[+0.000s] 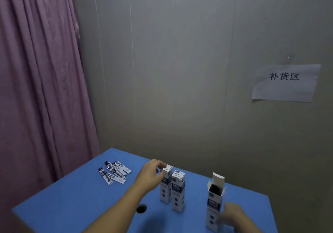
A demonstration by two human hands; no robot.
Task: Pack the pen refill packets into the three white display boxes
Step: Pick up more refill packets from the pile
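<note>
Open box (pixel 215 201): dark contents, your blurred right hand (pixel 232 214) seemingly grips it | left-of-it box (pixel 166 184): your left hand (pixel 151 175) pinches top | packets (pixel 114 171) further left

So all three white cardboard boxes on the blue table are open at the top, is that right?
No. The head view shows only the right-hand white cardboard box on the blue table open; the two white boxes by the left hand have their tops closed.

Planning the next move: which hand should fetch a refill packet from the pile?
Left, probably. The left hand, at the left box's top, is nearest the packet pile; the right hand holds the open box.
</note>
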